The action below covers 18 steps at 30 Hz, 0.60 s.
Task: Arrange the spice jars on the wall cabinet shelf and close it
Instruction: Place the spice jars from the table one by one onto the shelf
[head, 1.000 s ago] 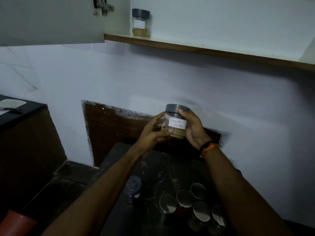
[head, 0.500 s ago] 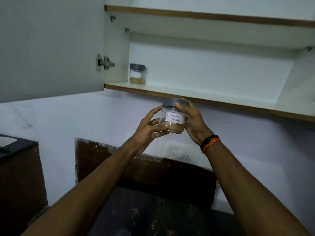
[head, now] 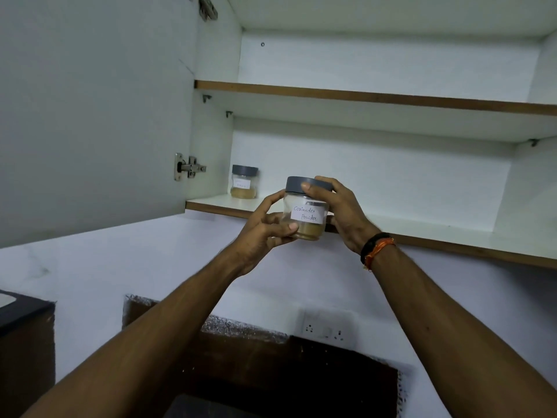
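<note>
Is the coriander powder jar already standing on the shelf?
No, both hands hold the coriander powder jar before the lower shelf.

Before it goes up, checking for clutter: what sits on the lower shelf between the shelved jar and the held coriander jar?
Nothing: the head view shows bare lower shelf between the shelved jar and the coriander jar.

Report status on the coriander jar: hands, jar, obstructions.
Left hand and right hand both gripping coriander powder jar. Jar upright, at lower shelf edge, not yet placed. One jar shelved far left; path clear.
</note>
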Available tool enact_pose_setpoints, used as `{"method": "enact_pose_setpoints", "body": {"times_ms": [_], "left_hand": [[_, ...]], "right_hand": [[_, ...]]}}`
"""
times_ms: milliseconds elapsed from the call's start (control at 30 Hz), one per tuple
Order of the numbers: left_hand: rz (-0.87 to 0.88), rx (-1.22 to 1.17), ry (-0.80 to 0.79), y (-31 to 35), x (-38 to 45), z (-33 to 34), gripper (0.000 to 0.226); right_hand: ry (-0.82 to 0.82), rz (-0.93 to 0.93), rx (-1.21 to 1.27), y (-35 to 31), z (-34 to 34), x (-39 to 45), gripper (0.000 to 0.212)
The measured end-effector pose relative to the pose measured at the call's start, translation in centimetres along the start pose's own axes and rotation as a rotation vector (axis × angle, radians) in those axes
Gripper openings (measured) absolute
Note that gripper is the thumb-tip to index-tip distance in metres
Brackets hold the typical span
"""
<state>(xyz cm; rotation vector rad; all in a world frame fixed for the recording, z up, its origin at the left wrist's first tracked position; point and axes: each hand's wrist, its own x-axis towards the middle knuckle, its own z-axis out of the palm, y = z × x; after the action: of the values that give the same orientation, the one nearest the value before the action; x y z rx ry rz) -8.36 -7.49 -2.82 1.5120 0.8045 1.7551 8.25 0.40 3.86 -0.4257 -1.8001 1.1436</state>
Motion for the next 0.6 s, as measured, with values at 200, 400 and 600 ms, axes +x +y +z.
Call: {"method": "enact_pose_setpoints", "body": {"times_ms": [200,400,600], "left_hand": [[0.007,0.185,0.0,1.2,1.9,-1.5,0.06],[0.109,1.112,0.038,1.7,4.1,-5.7,0.052],[-0.192,1.545,-0.268,1.1,8.1,-7.9,0.052]], "right_hand": [[0.033,-0.07,-0.027,-0.3,0.0,2.3,0.042],[0.088,-0.076,-0.057,-0.1,-0.9,5.2,0.044],[0.093,-0.064,-0.108,1.0,-1.5,8.4,0.047]]}}
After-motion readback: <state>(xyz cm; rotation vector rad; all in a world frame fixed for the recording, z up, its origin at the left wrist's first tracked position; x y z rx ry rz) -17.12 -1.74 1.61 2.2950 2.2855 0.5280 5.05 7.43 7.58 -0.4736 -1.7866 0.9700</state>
